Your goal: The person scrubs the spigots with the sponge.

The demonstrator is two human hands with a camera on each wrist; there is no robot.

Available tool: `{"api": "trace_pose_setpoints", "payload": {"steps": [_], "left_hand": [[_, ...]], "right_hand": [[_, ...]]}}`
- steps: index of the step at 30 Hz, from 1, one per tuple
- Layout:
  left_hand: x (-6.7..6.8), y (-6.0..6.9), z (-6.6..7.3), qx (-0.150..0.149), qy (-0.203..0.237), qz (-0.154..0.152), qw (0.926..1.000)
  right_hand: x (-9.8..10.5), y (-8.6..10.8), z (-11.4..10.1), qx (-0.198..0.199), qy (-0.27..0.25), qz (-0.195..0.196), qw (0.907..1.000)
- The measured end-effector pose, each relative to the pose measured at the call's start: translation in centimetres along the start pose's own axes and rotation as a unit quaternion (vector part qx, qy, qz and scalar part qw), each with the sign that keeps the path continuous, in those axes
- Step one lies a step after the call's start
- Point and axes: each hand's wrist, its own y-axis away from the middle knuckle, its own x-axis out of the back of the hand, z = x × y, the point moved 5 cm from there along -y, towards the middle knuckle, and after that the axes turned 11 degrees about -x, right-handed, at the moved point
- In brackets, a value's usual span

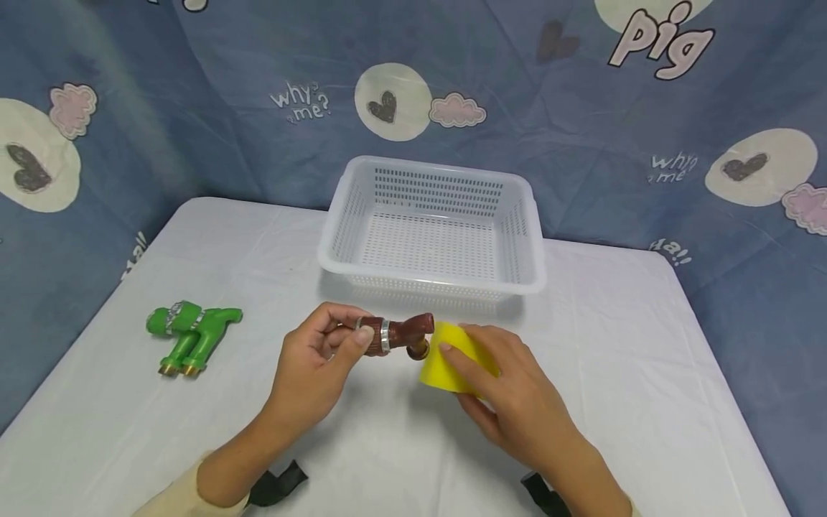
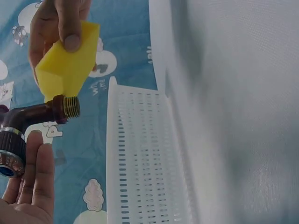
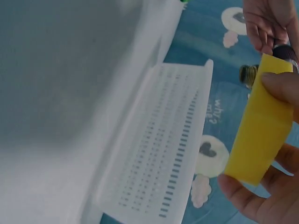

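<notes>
A dark red-brown tap (image 1: 408,332) with silver bands is pinched at one end by the left hand (image 1: 316,366), above the white table. The right hand (image 1: 517,388) grips a yellow sponge (image 1: 442,366) beside the tap's other end; in the head view they look very close or touching. In the left wrist view the tap (image 2: 35,114) shows its brass thread below the sponge (image 2: 70,65). The right wrist view has the sponge (image 3: 261,126) held between thumb and fingers, covering part of the tap.
A white perforated basket (image 1: 429,281) stands at the back of the table (image 1: 614,345). Green taps (image 1: 194,330) lie at the left. Black straps (image 1: 278,487) show near both wrists. A blue patterned cloth (image 1: 226,86) hangs behind.
</notes>
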Motion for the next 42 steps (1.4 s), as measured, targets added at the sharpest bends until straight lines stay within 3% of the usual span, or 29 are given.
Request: {"api": "trace_pose_setpoints", "payload": {"steps": [8, 12, 17, 20, 27, 31, 35, 42], "left_hand": [[0.2, -0.1, -0.4, 0.031, 0.02, 0.016, 0.9992], [0.0, -0.1, -0.5, 0.031, 0.032, 0.004, 0.999], [-0.3, 0.0, -0.6, 0.013, 0.056, -0.02, 0.9981], [-0.4, 0.0, -0.7, 0.018, 0.059, -0.031, 0.9976], [-0.1, 0.3, -1.2, 0.123, 0.033, -0.009, 0.9918], [-0.2, 0.2, -1.2, 0.143, 0.033, -0.002, 0.9892], [-0.1, 0.0, -1.2, 0.135, 0.029, 0.006, 0.9904], [0.7, -0.2, -1.7, 0.151, 0.01, 0.016, 0.9884]], "right_hand": [[0.2, 0.3, 1.2, -0.048, 0.011, -0.039, 0.998], [0.2, 0.2, 1.3, -0.056, 0.001, -0.043, 0.9975], [-0.1, 0.2, 0.6, -0.036, -0.025, -0.032, 0.9985], [-0.2, 0.2, -0.1, -0.011, -0.039, -0.007, 0.9991], [-0.1, 0.1, -1.2, 0.015, -0.057, 0.052, 0.9969], [-0.1, 0.1, -1.6, 0.027, -0.052, 0.067, 0.996], [-0.5, 0.1, -1.6, 0.035, -0.046, 0.043, 0.9974], [-1.1, 0.5, -1.1, 0.004, -0.036, -0.071, 0.9968]]}}
